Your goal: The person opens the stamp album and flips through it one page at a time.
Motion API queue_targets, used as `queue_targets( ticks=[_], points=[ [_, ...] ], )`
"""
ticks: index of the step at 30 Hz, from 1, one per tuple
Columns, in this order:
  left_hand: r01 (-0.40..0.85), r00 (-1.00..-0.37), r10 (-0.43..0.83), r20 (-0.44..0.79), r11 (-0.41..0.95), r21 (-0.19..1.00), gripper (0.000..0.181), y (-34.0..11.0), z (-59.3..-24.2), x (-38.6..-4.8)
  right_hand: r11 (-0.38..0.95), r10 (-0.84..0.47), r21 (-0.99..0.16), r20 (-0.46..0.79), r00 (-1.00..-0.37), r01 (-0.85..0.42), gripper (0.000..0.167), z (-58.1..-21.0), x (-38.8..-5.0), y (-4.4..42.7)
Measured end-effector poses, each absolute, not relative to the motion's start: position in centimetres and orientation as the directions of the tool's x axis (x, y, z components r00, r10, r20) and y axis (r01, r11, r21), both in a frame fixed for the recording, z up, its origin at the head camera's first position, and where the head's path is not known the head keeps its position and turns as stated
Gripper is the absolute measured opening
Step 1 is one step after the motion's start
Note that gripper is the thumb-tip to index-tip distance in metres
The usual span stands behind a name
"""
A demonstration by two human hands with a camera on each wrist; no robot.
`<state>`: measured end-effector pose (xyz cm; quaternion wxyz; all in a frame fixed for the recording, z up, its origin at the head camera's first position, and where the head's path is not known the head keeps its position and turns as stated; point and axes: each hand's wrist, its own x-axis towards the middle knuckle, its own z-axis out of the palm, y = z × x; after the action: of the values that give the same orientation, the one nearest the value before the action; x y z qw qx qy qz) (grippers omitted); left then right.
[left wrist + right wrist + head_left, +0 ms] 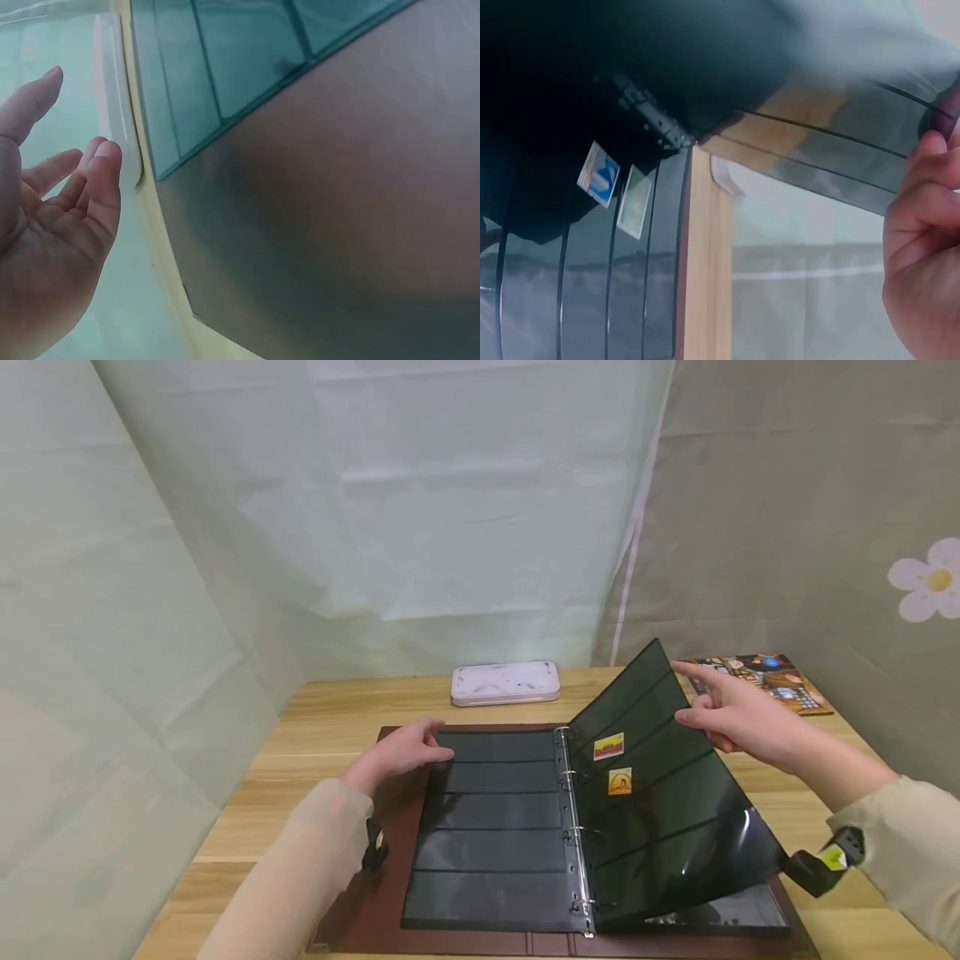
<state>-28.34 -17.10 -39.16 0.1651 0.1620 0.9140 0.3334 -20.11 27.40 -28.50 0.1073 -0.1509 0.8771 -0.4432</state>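
Thumb and fingers together, the right grip [738,714] pinches the outer edge of a raised black page [667,818]. Loosely spread, the left grip [405,747] has a flat black page [491,810] just beside it; metal rings [576,831] lie between both grips.

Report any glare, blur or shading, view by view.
Head: bright glare streak on the raised page; left wrist: bluish-green cast, a dark, soft-edged patch on the cover; right wrist: top dark and out of focus, reflections across the glossy page at lower left.
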Motion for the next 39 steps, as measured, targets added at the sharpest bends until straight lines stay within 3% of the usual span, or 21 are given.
queue_targets(
  ticks=[12,30,39],
  points=[
    [0.178,-0.862,0.466,-0.197,0.644,0.744,0.068,-14.9,-36.3,-29.0,0.511,-0.381,-0.844,-0.055,-0.923,-0.161,0.075,-27.1,-20.3,24.9],
    [0.323,-0.823,0.557,-0.112,0.620,0.715,0.064,-10.5,-30.7,-29.2,0.536,-0.424,-0.824,-0.075,-0.902,-0.183,0.076,-26.1,-21.3,21.7],
    [0.407,-0.801,0.599,-0.012,0.559,0.722,0.062,-7.5,-28.5,-29.0,0.535,-0.444,-0.830,-0.117,-0.889,-0.158,0.075,-25.5,-21.5,20.7]
  ],
)
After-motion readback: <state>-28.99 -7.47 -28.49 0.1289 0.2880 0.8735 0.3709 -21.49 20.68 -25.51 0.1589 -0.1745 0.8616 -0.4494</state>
